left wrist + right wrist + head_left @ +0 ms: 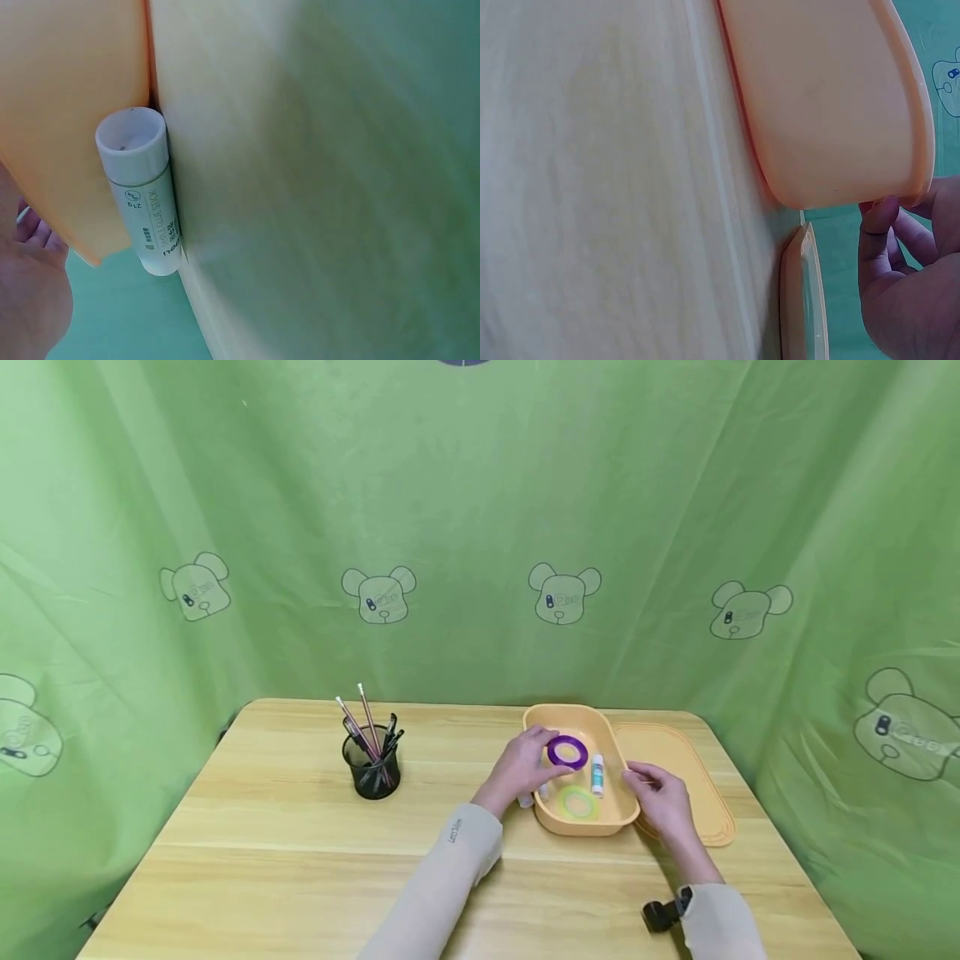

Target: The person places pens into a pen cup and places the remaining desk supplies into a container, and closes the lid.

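Note:
A yellow-orange plastic box (585, 828) stands open on the table. My left hand (522, 764) reaches over its left wall and holds a purple ring-shaped tape roll (553, 752) between thumb and fingers. Inside the box lie a yellow-green ring-shaped roll (594, 806) and a glue stick (597, 777). Another white glue stick (146, 210) is outside, beside the box's left wall, in the left wrist view. My right hand (662, 797) grips the box's right rim with thumb and fingers; the right wrist view shows the fingertips at the box wall (825, 105).
The flat yellow-orange lid (682, 760) lies to the right of the box, partly under my right hand. At the left stands a black mesh pen holder (375, 781) with pencils and pens. A green curtain (465, 485) hangs behind the wooden table (300, 860).

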`<state>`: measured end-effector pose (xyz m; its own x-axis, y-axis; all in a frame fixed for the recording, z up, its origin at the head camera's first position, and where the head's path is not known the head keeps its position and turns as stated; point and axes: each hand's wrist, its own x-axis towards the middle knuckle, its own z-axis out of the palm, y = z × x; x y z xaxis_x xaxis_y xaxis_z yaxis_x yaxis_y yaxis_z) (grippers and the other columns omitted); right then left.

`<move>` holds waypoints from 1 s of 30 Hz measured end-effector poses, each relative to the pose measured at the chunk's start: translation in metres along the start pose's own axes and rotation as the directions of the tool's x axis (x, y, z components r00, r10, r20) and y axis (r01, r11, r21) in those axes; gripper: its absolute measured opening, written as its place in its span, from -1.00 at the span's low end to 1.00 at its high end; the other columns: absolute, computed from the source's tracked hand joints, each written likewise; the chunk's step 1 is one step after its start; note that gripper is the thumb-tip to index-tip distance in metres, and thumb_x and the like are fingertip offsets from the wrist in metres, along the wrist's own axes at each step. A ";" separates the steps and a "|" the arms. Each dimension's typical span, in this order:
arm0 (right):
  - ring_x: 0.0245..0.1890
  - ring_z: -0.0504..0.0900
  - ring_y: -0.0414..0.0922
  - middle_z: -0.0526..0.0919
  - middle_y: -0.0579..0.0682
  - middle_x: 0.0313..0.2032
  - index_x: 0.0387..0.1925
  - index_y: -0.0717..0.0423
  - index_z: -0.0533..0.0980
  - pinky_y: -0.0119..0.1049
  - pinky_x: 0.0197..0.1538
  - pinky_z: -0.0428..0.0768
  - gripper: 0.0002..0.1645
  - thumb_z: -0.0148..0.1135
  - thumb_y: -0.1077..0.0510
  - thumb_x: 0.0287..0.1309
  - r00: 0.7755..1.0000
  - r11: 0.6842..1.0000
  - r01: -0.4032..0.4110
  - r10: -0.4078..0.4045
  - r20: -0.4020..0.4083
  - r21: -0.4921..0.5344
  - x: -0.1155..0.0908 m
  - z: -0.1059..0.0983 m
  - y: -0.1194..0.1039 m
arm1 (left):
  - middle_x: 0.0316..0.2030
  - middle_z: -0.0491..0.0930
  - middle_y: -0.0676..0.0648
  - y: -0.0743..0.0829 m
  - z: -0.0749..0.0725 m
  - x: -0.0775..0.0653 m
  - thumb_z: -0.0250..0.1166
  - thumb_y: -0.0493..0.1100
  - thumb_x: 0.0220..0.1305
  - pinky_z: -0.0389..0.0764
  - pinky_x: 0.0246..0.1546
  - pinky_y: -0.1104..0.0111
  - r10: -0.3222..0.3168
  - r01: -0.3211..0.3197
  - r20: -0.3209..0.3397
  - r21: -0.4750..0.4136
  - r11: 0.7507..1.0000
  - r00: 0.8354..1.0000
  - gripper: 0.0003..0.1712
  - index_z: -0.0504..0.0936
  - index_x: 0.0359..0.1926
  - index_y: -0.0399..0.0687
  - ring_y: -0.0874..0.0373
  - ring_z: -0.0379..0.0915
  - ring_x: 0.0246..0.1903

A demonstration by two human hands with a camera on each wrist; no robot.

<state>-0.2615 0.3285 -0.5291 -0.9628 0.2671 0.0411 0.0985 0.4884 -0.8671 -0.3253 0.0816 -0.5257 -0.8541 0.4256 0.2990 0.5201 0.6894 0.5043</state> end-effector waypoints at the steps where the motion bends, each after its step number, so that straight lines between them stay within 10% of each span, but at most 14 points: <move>1: -0.28 0.55 -0.46 0.70 0.26 0.04 0.25 0.27 0.57 -0.59 -0.22 0.64 -0.47 0.31 0.01 0.41 1.000 1.000 0.000 0.000 -0.001 0.004 0.000 0.000 0.000 | 0.14 0.59 -0.04 0.000 0.000 0.000 0.51 0.22 0.20 0.63 0.23 0.32 -0.002 0.002 0.000 0.000 1.000 1.000 -0.15 0.52 0.39 -0.07 0.09 0.60 0.10; 30: -0.28 0.55 -0.45 0.69 0.24 0.03 0.26 0.28 0.56 -0.59 -0.22 0.64 -0.46 0.30 0.01 0.43 1.000 1.000 -0.010 0.010 0.010 0.021 0.000 0.000 0.000 | 0.24 0.66 0.03 0.005 -0.004 0.004 0.63 0.07 0.07 0.53 0.34 0.35 -0.032 0.029 0.087 0.035 0.999 0.996 -0.21 0.60 0.33 0.05 0.15 0.57 0.23</move>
<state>-0.2619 0.3289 -0.5295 -0.9643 0.2632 0.0277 0.1026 0.4680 -0.8778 -0.3265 0.0845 -0.5191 -0.8663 0.4525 0.2115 0.4951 0.7216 0.4839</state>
